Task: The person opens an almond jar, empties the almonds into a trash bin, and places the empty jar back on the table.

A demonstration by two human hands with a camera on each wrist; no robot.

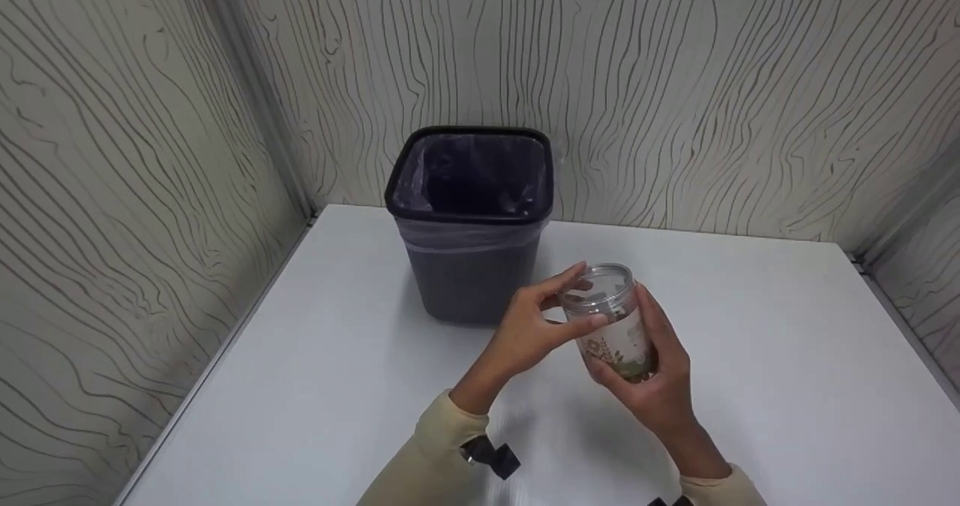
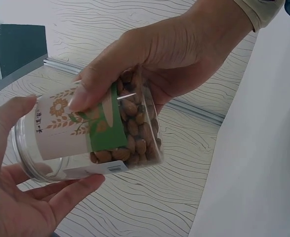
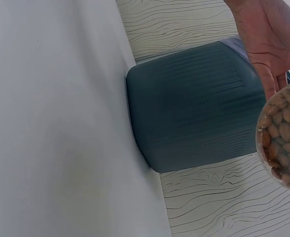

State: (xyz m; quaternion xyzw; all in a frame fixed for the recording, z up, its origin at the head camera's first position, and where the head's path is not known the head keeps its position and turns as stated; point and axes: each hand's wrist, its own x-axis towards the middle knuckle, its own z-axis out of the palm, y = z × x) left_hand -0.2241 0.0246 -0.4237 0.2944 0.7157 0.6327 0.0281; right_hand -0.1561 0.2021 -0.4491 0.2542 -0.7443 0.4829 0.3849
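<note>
Right of centre and below the middle of the head view, we hold the jar (image 1: 630, 339) tilted above the desk (image 1: 300, 393), our left hand (image 1: 529, 330) clamped round its rim end, our right hand (image 1: 664, 375) clamped lower down. Brown nuts (image 2: 132, 123) (plainest in the left wrist view) fill its base end. Upper centre, a lined bin (image 1: 472, 281) stands on the desk.

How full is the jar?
Partly full: the jar shows almonds at its base end in the left wrist view, none visible by the rim. The label hides the exact level.
</note>
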